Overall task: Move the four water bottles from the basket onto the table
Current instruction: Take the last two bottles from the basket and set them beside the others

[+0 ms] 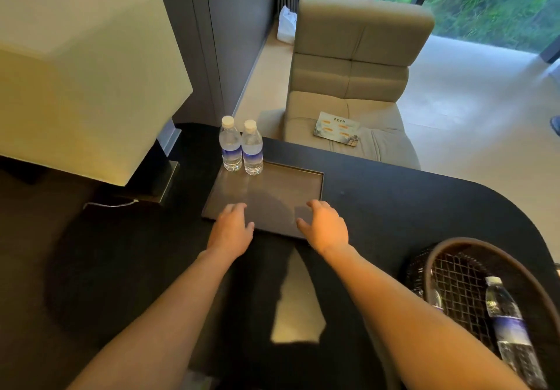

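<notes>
Head view: I count two water bottles (pixel 241 146) upright on the tray's (pixel 306 177) far corner, two more (pixel 512 329) lying in the basket (pixel 454 242); both hands, left (pixel 231 228) and right (pixel 326 226), spread empty over the table (pixel 409 201).

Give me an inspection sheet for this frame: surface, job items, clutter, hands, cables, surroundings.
Surface: dark table with rounded corner; flat tray on it.
Job items: two bottles upright, side by side, at the tray's far left corner, left bottle, right bottle; basket at right edge holds one lying bottle; a second is partly visible behind the mesh.
Clutter: lamp at left.
Hands: left hand and right hand open, empty, over the tray's near edge.
Cables: white lamp cord on the table.
Surroundings: beige chair with a leaflet on its seat; window behind.
</notes>
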{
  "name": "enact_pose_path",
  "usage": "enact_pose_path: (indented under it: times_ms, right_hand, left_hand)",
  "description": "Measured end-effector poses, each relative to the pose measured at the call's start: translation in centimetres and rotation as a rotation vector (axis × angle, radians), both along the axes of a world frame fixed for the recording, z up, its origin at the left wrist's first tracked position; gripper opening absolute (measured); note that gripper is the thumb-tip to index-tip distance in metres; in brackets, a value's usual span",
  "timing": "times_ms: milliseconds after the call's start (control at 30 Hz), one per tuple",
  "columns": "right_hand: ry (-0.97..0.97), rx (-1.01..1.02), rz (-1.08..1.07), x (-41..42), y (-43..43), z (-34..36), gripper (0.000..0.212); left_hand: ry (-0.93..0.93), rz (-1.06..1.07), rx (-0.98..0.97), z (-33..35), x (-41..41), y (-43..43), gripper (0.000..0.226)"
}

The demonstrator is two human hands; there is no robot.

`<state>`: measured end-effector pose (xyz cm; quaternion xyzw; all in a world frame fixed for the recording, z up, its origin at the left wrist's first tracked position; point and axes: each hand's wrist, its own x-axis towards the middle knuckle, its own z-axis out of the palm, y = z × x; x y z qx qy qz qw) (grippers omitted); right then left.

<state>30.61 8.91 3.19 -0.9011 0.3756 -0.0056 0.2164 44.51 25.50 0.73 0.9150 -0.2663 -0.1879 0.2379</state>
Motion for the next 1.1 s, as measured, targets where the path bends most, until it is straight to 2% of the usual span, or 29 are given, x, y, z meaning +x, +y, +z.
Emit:
enact_pose_path:
  times_ms: [233,433,533,633,767,900,1000,1100]
  right_hand:
    - [0.086,-0.100,0.012,-14.8,1.0,0.6,0.040]
    - [0.100,-0.100,-0.039,-26.7,0.2,2.3,0.042]
    - [0.090,-0.081,-0.110,-32.0,-0.6,2.8,0.037]
    - [0.090,-0.070,-0.197,-36.6,-1.9,3.2,0.044]
    - [0.106,-0.060,-0.315,-41.5,-4.1,3.1,0.049]
    - [0.086,0.007,-0.415,-44.4,-7.0,2.7,0.042]
    - [0.095,0.051,-0.454,-45.2,-9.7,2.1,0.038]
    - [0.106,0.158,-0.496,-45.2,-13.0,0.9,0.048]
  left_hand:
    - [-0.049,-0.082,0.061,0.6,-13.6,1.6,0.036]
    - [0.022,-0.164,0.027,0.7,-24.9,0.1,0.034]
    - [0.035,-0.258,0.000,0.9,-29.6,-1.8,0.035]
    - [0.045,-0.349,-0.022,1.6,-33.5,-4.4,0.037]
    - [0.076,-0.422,-0.057,2.6,-37.6,-8.5,0.035]
    - [0.128,-0.448,-0.107,2.8,-40.4,-12.9,0.028]
    - [0.269,-0.374,-0.124,1.9,-41.6,-16.3,0.030]
    - [0.401,-0.299,-0.068,0.3,-42.0,-19.7,0.042]
